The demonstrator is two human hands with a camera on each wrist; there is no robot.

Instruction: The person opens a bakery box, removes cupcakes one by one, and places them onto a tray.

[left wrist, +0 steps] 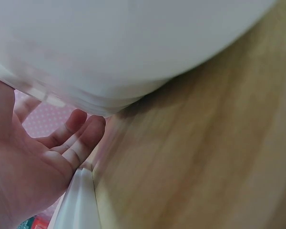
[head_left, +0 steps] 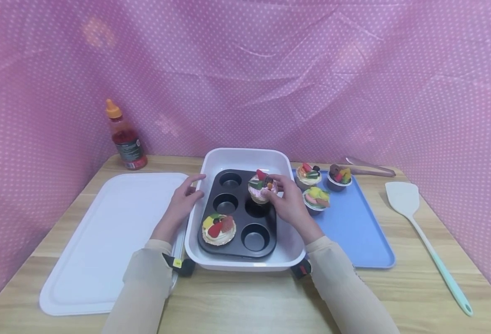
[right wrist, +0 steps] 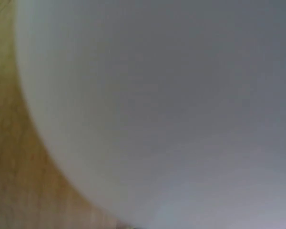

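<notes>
My right hand (head_left: 289, 202) pinches a cupcake (head_left: 262, 186) with pink cream and fruit on top, above the right column of a black muffin tin (head_left: 240, 247). The tin lies inside a deep white tub (head_left: 245, 157). The cupcake hides the tin's back right cup. In the front left cup sits a cream cupcake (head_left: 219, 229) topped with strawberry. At the tub's left side, my left hand (head_left: 181, 204) touches the rim with loosely bent fingers; the left wrist view shows those fingers (left wrist: 88, 138) against the outer wall. Only the blurred tub wall (right wrist: 157, 105) fills the right wrist view.
A blue tray (head_left: 354, 227) on the right bears three more cupcakes (head_left: 315, 198) near its left and back edges. Tongs (head_left: 371, 170) and a white spatula (head_left: 404, 199) lie beyond it. To the left are a white lid-like tray (head_left: 112, 236) and a sauce bottle (head_left: 128, 144).
</notes>
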